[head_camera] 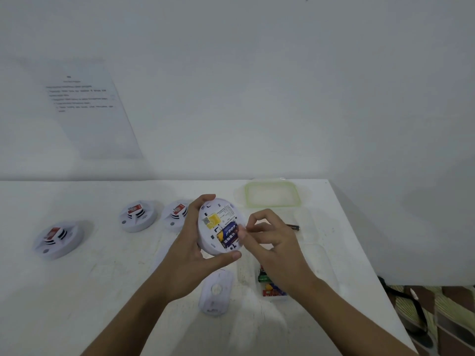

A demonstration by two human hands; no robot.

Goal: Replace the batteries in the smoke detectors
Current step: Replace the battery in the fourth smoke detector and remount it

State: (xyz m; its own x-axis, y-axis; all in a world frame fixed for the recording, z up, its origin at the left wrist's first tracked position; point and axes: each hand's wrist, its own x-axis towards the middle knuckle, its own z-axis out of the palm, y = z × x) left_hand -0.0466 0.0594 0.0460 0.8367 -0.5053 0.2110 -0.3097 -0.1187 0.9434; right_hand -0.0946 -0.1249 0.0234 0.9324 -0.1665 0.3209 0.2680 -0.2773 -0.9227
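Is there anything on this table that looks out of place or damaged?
One dark battery lies loose on the table, behind the right hand, apart from the clear box holding the other batteries. It could roll. I see nothing spilled or broken.

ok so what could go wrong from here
1. The smoke detector is held off the table by the left hand alone while the right hand pinches the fitted battery; a hard tug could make the detector slip or the cell fly out.
2. A loose battery lies on the table close to the clear box of batteries, so used and fresh cells could get mixed.
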